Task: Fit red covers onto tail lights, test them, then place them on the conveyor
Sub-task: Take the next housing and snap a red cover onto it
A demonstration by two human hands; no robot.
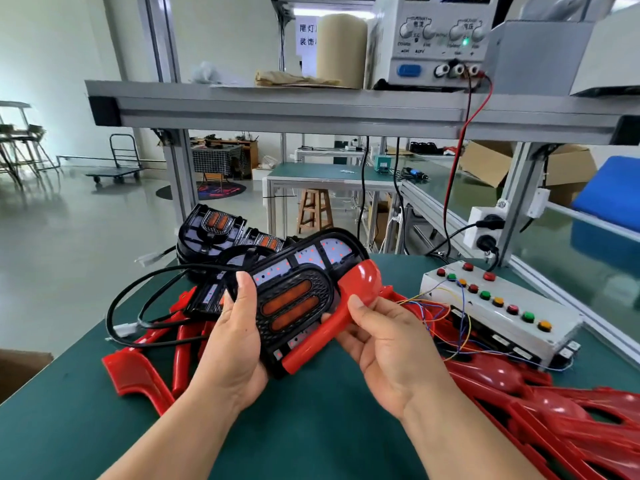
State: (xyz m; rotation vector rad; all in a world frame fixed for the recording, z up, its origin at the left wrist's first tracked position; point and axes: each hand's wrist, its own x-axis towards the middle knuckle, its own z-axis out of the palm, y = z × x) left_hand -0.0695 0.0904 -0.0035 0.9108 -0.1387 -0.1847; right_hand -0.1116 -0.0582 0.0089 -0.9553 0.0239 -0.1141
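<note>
I hold a black tail light (294,292) with two orange lenses above the green table, tilted up to the right. My left hand (239,327) grips its left edge, thumb on the front. My right hand (384,337) pinches a red cover (346,303) that lies along the light's right side, partly over its rim. A black cable (145,289) loops from the light to the left. More bare tail lights (221,230) are stacked behind, and loose red covers lie at the left (138,375) and right (554,410).
A white test box (502,310) with coloured push buttons and thin wires sits at the right. A power supply (436,43) stands on the aluminium shelf (277,105) above, red lead hanging down. A glass-topped conveyor line (571,258) runs at the far right.
</note>
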